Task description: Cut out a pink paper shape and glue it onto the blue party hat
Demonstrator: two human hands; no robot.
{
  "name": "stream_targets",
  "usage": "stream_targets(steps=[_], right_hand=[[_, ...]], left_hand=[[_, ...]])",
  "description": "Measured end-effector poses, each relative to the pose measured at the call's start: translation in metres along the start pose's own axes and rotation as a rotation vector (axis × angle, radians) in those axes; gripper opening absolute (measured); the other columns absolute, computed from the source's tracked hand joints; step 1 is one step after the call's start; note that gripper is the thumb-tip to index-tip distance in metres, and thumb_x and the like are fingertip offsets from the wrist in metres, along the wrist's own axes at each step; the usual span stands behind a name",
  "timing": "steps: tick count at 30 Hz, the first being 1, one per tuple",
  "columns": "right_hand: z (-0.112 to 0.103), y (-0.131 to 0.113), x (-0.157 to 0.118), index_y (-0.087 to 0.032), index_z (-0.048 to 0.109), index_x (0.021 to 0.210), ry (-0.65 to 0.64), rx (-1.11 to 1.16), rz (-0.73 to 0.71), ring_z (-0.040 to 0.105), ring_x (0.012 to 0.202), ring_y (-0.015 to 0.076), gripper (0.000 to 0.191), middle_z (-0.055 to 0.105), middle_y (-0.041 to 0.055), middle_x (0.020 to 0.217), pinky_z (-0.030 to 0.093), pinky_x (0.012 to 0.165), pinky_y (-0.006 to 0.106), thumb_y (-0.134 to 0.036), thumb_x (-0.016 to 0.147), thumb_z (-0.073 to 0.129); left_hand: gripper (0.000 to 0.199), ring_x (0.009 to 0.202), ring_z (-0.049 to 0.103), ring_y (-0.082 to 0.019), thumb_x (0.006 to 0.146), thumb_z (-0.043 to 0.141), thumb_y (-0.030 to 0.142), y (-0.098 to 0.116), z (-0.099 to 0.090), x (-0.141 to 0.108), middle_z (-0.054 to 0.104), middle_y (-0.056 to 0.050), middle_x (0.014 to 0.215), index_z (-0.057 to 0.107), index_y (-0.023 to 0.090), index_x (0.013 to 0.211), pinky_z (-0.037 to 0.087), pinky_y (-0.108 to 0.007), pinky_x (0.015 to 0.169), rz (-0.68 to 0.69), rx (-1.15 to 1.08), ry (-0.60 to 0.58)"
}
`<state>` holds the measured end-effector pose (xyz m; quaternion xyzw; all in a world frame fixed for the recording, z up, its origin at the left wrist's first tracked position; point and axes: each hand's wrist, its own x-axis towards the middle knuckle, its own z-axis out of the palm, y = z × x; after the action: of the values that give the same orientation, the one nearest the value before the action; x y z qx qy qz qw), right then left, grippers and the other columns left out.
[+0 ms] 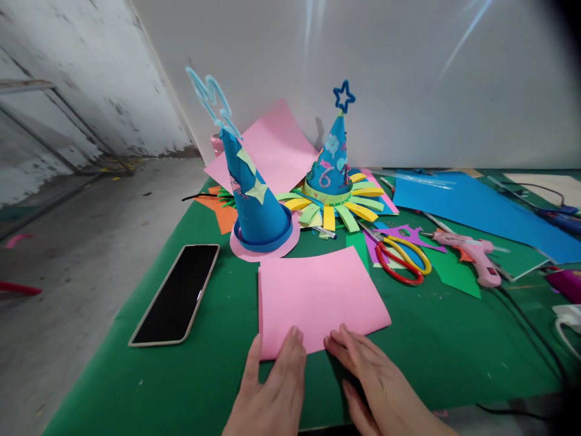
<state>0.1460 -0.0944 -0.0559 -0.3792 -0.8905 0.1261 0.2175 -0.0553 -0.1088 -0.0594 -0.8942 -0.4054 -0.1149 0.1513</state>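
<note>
A folded sheet of pink paper [318,297] lies on the green tabletop in front of me, its left side slightly raised. My left hand [276,381] presses on its near left corner with fingers stretched out and the thumb apart. The fingertips of my right hand [372,375] rest on the near edge, fingers extended and thumb lower down; neither hand grips anything. Just behind the paper stands a tilted blue cone hat [258,212] on a pink brim, topped by a light blue pipe-cleaner shape. Farther back is a second blue cone hat [332,163] with a yellow and green strip brim and a star.
A phone [177,297] lies to the left. Red and yellow-handled scissors [399,260] and a pink glue gun [476,251] with its cord lie on the right. Blue sheets [481,212], paper scraps and a large pink sheet [276,145] sit toward the white wall.
</note>
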Motion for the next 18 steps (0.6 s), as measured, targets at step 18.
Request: stream_targets(steps=[18], right_hand=[[-0.004,-0.002,-0.004,0.000,-0.001,0.131,-0.075,-0.059,-0.026,0.038,0.116,0.0174,0.070,0.050,0.0144,0.120,0.039,0.093,0.037,-0.005,0.071,0.036]], left_hand=[[0.054,0.118,0.033,-0.027,0.078,0.032,0.053,0.001,-0.021,-0.008,0.058,-0.011,0.112,0.060,0.013,0.102,0.009,-0.052,0.099,-0.113,-0.050,0.084]])
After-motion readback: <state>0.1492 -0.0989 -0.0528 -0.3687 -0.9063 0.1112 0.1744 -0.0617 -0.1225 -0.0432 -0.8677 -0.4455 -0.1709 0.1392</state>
